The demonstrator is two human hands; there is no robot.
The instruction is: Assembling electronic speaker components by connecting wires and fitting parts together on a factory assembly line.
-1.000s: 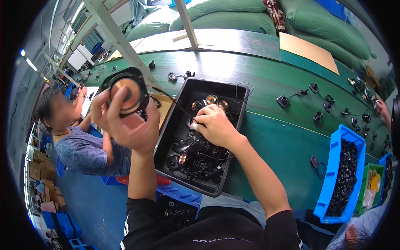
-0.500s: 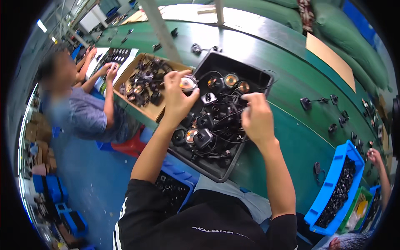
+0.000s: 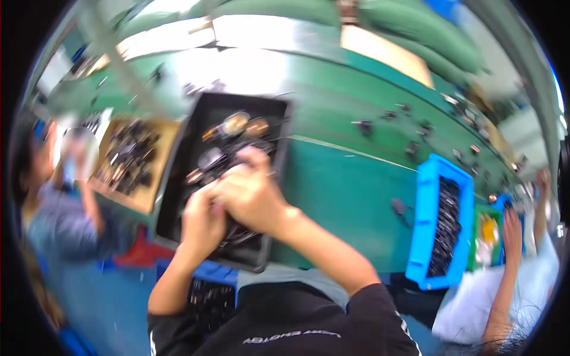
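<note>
A black plastic tray [image 3: 276, 127] holds tangled black cabled parts and round pieces with copper-coloured discs [image 3: 236, 123]. Over its near half my two hands meet, fingers curled against each other. My left hand [image 3: 203, 221] is closed, thumb side toward the right hand. My right hand [image 3: 252, 193] is closed too and lies partly across the left fingertips. Whatever sits between them is hidden by the fingers and motion blur. Dark cables [image 3: 240, 236] show in the tray just below my hands.
Left of the tray stands a cardboard box [image 3: 168, 133] of similar parts, with a co-worker [image 3: 71, 207] beside it. A blue bin [image 3: 423, 222] of small black pieces is on the right, near another person's arm [image 3: 504, 279]. Loose cabled parts [image 3: 412, 147] lie along the green table.
My hands, apart before, have come together over the tray. The round disc piece seen in my left fingers is now out of sight. The whole view has swung to the right.
</note>
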